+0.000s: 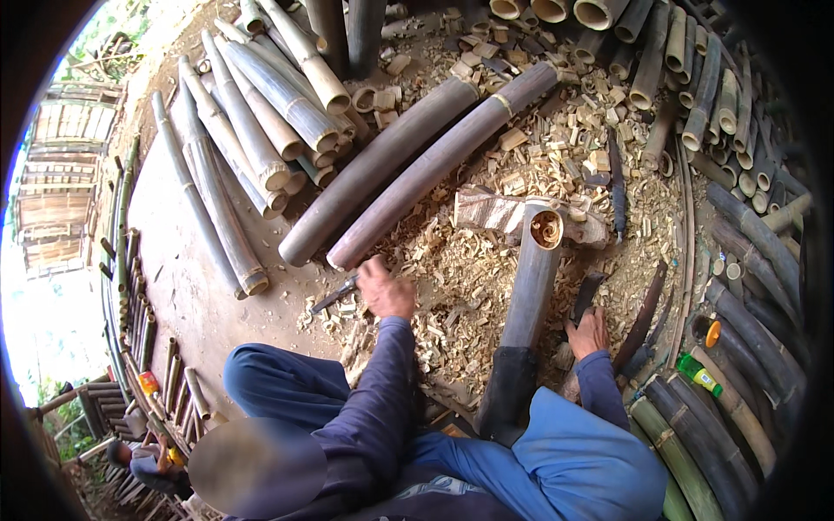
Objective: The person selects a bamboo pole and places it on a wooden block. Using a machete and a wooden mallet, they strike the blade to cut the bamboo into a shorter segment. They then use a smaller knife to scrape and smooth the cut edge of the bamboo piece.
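My left hand (pixel 385 288), somewhat blurred, is beside the near end of a brown bamboo pole (pixel 434 174). A dark metal tool with a short shank (pixel 334 294) lies against its fingertips; whether they grip it I cannot tell. My right hand (pixel 589 333) is closed around the lower end of a broad dark knife (pixel 586 295), whose blade points away from me. Between my legs a grey bamboo pole (pixel 532 278) slants away, its cut open end resting on a rough wood block (pixel 491 211). A dark wrap covers its near part.
Wood chips (pixel 452 295) cover the ground ahead. Another thick bamboo pole (pixel 382 165) lies at centre, with stacked poles (pixel 269 113) at far left and more bamboo (pixel 686 78) at right. A long dark tool (pixel 618 187) and a green bottle (pixel 698 373) lie rightward. Another person (pixel 156 464) sits lower left.
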`<state>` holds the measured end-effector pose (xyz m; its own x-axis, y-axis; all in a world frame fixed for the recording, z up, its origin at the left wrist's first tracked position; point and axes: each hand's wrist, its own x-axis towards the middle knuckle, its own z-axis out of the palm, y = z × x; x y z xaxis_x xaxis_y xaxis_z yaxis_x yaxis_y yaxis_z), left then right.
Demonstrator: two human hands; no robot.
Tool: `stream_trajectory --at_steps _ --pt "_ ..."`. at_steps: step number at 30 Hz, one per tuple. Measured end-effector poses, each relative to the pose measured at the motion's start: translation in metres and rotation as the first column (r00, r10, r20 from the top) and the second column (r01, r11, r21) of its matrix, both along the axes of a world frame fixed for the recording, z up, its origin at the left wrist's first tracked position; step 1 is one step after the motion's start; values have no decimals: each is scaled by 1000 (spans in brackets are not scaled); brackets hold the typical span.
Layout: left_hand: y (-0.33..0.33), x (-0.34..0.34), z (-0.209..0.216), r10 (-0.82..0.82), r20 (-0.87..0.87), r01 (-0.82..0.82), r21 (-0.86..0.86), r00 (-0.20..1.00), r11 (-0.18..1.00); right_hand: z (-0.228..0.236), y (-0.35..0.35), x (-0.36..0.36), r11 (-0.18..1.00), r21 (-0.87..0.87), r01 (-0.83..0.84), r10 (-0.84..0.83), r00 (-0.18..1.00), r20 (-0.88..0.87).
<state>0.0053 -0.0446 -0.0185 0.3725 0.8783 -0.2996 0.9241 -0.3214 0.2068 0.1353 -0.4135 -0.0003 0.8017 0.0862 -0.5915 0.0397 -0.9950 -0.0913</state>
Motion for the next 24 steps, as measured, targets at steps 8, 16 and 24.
stream_trajectory --at_steps 8,16,24 --pt "41 -67 -27 -12 -4 12 181 1000 983 45 -76 -84 973 -73 217 -187 936 298" --pt "23 46 88 -150 725 224 -6 672 975 -17 -100 -191 866 62 497 -497 868 -15" --pt "-44 154 140 743 665 716 -557 81 420 74 -116 -134 286 644 710 -691 618 -375"
